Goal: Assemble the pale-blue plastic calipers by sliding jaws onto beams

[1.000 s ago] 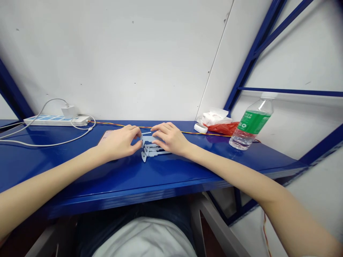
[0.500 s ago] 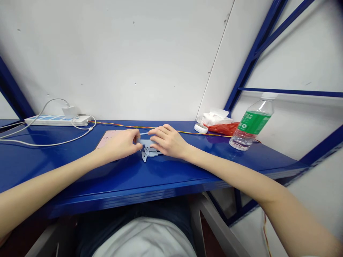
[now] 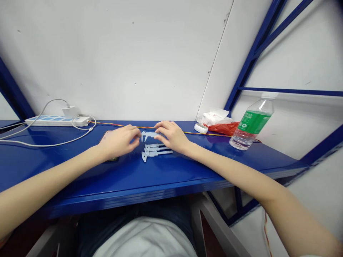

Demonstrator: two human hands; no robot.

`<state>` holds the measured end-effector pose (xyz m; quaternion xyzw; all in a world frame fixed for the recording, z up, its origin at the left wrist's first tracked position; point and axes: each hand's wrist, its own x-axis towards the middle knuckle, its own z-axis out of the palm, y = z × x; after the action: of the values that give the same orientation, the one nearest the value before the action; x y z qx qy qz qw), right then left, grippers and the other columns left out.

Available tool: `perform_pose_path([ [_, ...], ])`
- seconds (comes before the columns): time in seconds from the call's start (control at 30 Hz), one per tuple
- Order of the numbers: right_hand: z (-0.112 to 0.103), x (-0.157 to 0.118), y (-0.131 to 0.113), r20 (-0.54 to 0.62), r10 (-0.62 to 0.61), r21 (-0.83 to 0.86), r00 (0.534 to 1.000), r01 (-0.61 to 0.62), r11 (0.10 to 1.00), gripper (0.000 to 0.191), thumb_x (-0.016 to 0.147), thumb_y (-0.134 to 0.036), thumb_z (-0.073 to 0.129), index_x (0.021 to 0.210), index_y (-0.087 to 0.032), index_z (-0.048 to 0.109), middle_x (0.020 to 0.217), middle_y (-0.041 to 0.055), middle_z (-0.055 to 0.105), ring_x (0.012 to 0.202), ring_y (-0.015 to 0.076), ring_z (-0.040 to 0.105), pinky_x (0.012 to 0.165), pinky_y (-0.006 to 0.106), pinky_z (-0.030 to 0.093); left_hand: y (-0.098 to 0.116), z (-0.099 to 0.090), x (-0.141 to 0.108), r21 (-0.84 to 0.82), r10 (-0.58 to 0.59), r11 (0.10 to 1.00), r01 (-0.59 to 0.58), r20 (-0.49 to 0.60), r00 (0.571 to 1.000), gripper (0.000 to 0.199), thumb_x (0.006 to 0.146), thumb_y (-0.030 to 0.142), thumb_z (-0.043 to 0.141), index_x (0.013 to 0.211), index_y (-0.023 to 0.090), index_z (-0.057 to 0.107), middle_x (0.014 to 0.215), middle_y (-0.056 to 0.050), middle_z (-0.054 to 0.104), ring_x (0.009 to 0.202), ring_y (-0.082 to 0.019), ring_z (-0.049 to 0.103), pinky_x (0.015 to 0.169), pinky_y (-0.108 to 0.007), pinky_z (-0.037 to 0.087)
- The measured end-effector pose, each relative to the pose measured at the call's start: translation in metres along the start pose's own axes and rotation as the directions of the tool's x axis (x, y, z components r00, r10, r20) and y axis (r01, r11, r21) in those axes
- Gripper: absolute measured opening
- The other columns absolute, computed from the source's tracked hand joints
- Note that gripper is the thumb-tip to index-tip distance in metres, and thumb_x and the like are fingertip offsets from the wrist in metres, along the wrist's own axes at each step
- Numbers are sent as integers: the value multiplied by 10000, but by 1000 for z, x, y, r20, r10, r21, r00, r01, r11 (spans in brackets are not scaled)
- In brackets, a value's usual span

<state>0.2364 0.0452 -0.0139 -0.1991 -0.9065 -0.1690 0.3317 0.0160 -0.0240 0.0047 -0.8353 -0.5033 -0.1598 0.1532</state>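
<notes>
Between my hands is a pale plastic vernier caliper [image 3: 149,134], at or just above the blue tabletop, jaws toward the left. My right hand [image 3: 173,136] has its thumb and fingers around the caliper's right end, which they partly hide. My left hand [image 3: 121,141] is just left of the jaws, thumb and curled fingers apart, with nothing visible in it. Nearer to me lie two similar calipers close together, an upper caliper [image 3: 154,146] and a lower caliper [image 3: 158,154], their jaws also to the left. A phone [image 3: 105,136] is partly covered by my left hand.
A white power strip [image 3: 56,120] with a plugged charger [image 3: 70,111] and looping white cable stands at the back left. Red and yellow wires run along the wall. To the right are a white oval device [image 3: 200,128], a tissue pack [image 3: 215,116], a red bag [image 3: 223,127] and a water bottle [image 3: 252,125].
The caliper held between both hands has moved away from me, behind the other two, which are now more exposed. My left hand has let go of it; both hands shifted slightly back.
</notes>
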Motion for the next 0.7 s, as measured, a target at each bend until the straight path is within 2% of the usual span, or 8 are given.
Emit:
perform_pose_path([
  [0.07,0,0,-2,20,-3,20,1000,3,1000,162,900,-295,524,881,-168,624,1044,94,634,959,203,564,858,364,404,4,0,0,8,44,999,-45,29,999,221,830,248,377,858,201,591,892,-53,656,867,-202,606,731,-307,480],
  [0.13,1,0,-2,49,18,38,999,-20,999,157,896,-287,530,881,-166,628,1046,94,634,966,206,564,865,371,405,3,1,0,25,41,999,-42,50,998,234,834,247,374,887,200,597,914,-57,658,882,-206,604,728,-308,483],
  [0.3,7,-2,9,203,88,103,975,-111,988,160,892,-275,533,907,-164,647,1038,92,631,962,210,576,856,389,424,-12,10,2,72,16,997,-26,134,991,281,837,278,387,966,182,618,1044,-92,644,1032,-248,564,830,-365,482],
  [0.4,9,-4,14,290,88,136,953,-132,982,162,893,-270,527,921,-180,659,1041,83,632,975,211,579,864,395,431,-21,16,2,97,-19,995,-1,206,978,313,843,332,400,991,187,634,1083,-102,637,1048,-264,563,852,-392,475],
  [0.53,9,-5,17,353,124,99,927,-169,981,175,901,-262,510,912,-182,666,1050,84,629,964,214,583,864,398,433,-26,18,4,86,-44,996,19,296,954,353,861,377,383,1057,201,619,1140,-91,634,1072,-252,568,903,-384,449],
  [0.63,8,-6,16,384,126,108,915,-180,978,197,909,-255,486,895,-173,665,1047,87,625,954,209,579,861,393,438,-29,18,6,69,-71,996,52,322,944,365,858,405,381,1052,197,612,1128,-100,644,1076,-264,574,877,-396,457],
  [0.7,7,-6,16,378,109,132,919,-170,977,220,916,-259,466,880,-171,665,1055,87,622,949,203,577,863,390,438,-33,21,7,49,-83,996,72,292,953,347,846,420,403,1011,204,618,1064,-97,666,1009,-256,605,817,-379,476],
])
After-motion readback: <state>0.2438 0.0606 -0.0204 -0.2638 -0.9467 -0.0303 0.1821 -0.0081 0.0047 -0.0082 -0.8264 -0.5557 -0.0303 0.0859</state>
